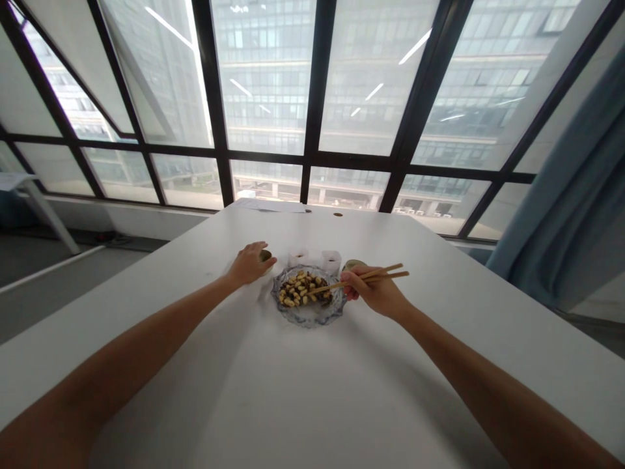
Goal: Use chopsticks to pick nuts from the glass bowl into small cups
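A clear, wavy-rimmed glass plate (312,318) bears a heap of pale and dark pieces (300,286) that look like nuts or beans. My right hand (374,290) is closed around a pair of wooden chopsticks (385,272), their tips down among the pieces on the plate's right half. To the left of the plate, my left hand (250,264) curls its fingers and thumb about a small, dark, round cup (264,255). Another small round cup (352,264) sits behind my right hand, partly hidden by it.
Just behind the plate stand two small whitish, see-through cups (298,258) with something dark inside. White paper sheets (268,206) lie at the white table's (293,404) far edge. Beyond are dark-framed windows (312,117), with a blue curtain (561,195) at the right.
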Demonstrator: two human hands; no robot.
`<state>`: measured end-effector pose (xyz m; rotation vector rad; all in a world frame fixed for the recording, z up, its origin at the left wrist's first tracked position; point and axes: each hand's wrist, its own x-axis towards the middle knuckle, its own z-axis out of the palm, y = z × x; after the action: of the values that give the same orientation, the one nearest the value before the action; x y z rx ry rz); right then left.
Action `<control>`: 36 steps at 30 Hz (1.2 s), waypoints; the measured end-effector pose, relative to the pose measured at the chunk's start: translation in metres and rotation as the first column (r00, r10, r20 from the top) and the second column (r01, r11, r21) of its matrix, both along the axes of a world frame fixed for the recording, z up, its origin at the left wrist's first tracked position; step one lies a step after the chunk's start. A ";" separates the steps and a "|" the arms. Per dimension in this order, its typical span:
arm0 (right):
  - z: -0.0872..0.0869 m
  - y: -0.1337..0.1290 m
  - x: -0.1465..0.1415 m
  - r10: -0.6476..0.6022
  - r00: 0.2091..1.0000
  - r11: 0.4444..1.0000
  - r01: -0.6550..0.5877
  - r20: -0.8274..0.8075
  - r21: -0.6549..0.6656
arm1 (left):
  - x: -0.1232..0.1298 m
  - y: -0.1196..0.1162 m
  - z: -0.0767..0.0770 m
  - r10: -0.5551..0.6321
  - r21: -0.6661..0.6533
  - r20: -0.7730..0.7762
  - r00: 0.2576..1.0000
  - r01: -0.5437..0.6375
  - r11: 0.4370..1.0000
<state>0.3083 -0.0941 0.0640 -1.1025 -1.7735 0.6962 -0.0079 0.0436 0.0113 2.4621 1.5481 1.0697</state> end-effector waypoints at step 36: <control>0.038 -0.028 0.006 -0.110 0.770 0.919 -0.161 0.628 0.359 | -0.005 -0.009 -0.021 0.053 -0.154 0.283 0.958 -0.009 0.988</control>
<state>0.3144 -0.1217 0.1024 -1.0988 -2.3751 -0.0802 -0.0131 0.0349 -0.0100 2.0830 1.5188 1.2016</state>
